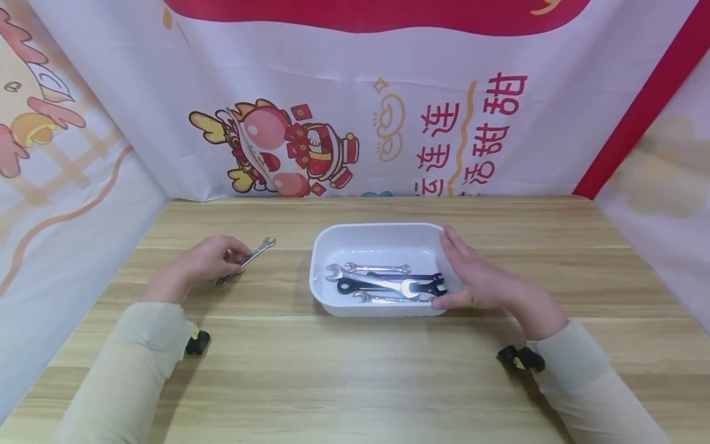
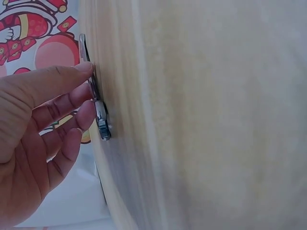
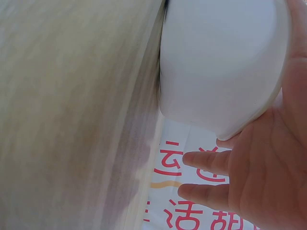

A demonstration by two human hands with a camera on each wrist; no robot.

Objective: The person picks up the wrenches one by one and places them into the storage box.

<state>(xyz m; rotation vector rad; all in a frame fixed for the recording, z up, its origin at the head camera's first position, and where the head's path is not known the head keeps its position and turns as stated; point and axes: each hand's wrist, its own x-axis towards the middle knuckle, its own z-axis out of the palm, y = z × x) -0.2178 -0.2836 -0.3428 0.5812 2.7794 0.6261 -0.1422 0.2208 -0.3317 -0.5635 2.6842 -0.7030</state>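
Observation:
On the left side of the table, my left hand (image 1: 213, 258) pinches a small silver open-end wrench (image 1: 258, 251) between thumb and fingers. Both wrench ends stick out past the fingers. In the left wrist view the wrench (image 2: 101, 117) stands close to the wood, with the thumb (image 2: 62, 79) against it. A white plastic tub (image 1: 377, 312) sits in the middle, holding several silver and black wrenches (image 1: 383, 282). My right hand (image 1: 482, 280) rests spread against the tub's right end, thumb at the front rim. The right wrist view shows its fingers (image 3: 206, 163) stretched past the tub's white wall (image 3: 220, 62).
The wood-grain table (image 1: 355, 376) meets a white printed cloth (image 1: 355, 74) at its far edge. More cloth hangs at both sides. A small black device (image 1: 198, 343) is worn at the left cuff, and another (image 1: 521, 359) at the right cuff.

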